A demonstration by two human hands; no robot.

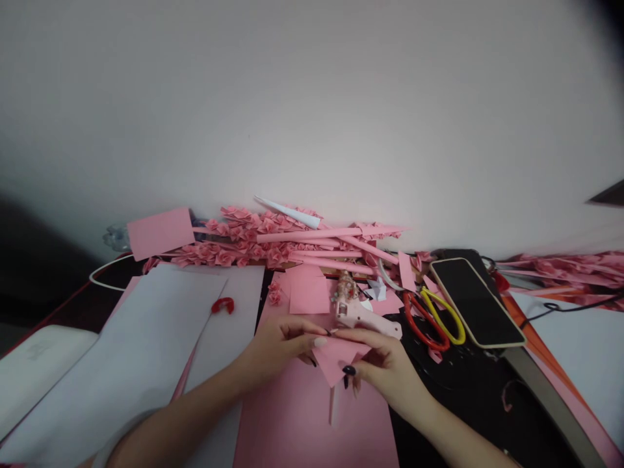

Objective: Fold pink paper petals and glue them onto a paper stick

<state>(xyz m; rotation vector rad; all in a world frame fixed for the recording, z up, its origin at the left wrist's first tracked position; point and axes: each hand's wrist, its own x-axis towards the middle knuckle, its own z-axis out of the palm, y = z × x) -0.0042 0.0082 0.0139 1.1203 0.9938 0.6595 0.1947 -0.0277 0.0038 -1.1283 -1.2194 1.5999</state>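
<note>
A small folded piece of pink paper (pixel 334 361) is held between both hands, one corner pointing down toward me. My left hand (pixel 280 344) pinches its upper left corner between thumb and fingers. On the opposite side, my right hand (pixel 385 367) grips the right edge, thumb low and fingers along the top. Just beyond the hands lies a pale pink glue gun (pixel 368 318). Below the paper, a thin whitish stick (pixel 334 409) rests on a large pink sheet (pixel 287 416). Square pink papers (pixel 309 296) lie behind my left hand, beside a small paper rose (pixel 275 294).
Pink paper flowers and rolled stems (pixel 312 237) are piled along the wall, with a white paper cone (pixel 292 213) on top. To the right are red-and-yellow-handled scissors (pixel 429 322) and a phone (pixel 478 302). White sheets (pixel 151 331) and a red clip-like piece (pixel 223 305) lie left.
</note>
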